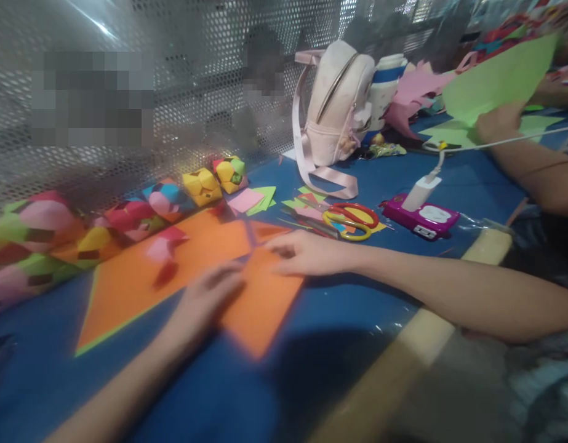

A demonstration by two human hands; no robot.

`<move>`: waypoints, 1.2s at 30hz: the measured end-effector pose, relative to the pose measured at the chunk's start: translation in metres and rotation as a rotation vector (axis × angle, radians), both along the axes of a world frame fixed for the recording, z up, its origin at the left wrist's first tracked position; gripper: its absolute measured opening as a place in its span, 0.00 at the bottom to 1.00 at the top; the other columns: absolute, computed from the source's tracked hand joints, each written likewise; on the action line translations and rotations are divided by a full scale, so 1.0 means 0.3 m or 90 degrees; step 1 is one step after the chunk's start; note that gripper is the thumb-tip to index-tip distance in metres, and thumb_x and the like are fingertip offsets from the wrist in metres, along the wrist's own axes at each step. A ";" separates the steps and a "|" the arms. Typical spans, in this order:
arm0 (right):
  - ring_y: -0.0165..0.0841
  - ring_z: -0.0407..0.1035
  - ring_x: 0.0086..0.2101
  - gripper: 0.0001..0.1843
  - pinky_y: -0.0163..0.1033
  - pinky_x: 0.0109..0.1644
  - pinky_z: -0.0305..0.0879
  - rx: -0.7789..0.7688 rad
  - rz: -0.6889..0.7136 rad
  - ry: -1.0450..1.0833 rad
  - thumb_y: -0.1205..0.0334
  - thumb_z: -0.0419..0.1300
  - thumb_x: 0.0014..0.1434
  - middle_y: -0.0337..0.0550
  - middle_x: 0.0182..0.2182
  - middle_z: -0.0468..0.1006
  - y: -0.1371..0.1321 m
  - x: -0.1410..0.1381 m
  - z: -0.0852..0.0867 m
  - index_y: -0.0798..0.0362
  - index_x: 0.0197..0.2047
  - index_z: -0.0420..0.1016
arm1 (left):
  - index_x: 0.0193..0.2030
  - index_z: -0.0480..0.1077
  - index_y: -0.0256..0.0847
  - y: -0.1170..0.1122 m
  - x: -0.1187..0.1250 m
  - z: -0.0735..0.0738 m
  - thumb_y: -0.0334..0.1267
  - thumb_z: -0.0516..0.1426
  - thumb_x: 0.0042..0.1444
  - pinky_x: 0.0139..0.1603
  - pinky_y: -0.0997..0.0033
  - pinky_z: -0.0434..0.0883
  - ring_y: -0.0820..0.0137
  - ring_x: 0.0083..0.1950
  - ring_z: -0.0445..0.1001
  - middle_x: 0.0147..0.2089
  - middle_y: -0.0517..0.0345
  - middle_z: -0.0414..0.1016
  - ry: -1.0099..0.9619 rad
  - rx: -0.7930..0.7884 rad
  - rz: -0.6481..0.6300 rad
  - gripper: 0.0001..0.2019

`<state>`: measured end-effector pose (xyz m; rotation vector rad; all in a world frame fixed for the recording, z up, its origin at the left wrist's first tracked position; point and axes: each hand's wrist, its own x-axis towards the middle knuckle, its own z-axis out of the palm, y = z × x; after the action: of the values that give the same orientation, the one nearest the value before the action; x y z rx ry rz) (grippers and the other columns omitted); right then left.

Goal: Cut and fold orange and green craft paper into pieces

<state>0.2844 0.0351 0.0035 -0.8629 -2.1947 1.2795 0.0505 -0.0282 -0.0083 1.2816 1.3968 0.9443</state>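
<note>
Worked at a blue worktop (pixel 311 381) with both hands down on a small orange paper piece (pixel 260 304), which lay near the centre and overlapped the corner of a larger orange sheet (pixel 140 283). Laid the left hand (pixel 205 301) flat on the piece's left edge, fingers pressed together. Rested the right hand (pixel 302 252) on its far corner, fingers curled down; could not tell through the blur whether pinching. Had red-and-yellow scissors (pixel 351 220) lying just beyond the right hand, near a magenta device (pixel 422 219). Had folded paper cubes (pixel 203 186) lined along a perforated metal wall (pixel 186 80) at left, and a pale pink backpack (pixel 339 104) standing further back. Shared the worktop with another person's hand (pixel 496 121), gripping a green sheet (pixel 500 77) at far right.
</note>
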 end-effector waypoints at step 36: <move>0.27 0.69 0.31 0.03 0.36 0.40 0.66 -0.210 -0.161 0.143 0.65 0.65 0.54 0.37 0.29 0.79 0.020 -0.016 -0.018 0.55 0.31 0.77 | 0.26 0.72 0.42 -0.075 0.055 0.014 0.53 0.58 0.57 0.28 0.70 0.62 0.69 0.28 0.68 0.28 0.58 0.74 0.211 0.058 -0.071 0.18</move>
<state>0.2794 0.0411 -0.0018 -1.0255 -1.6691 1.5479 0.0670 -0.0507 -0.0041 1.6236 1.5277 0.7500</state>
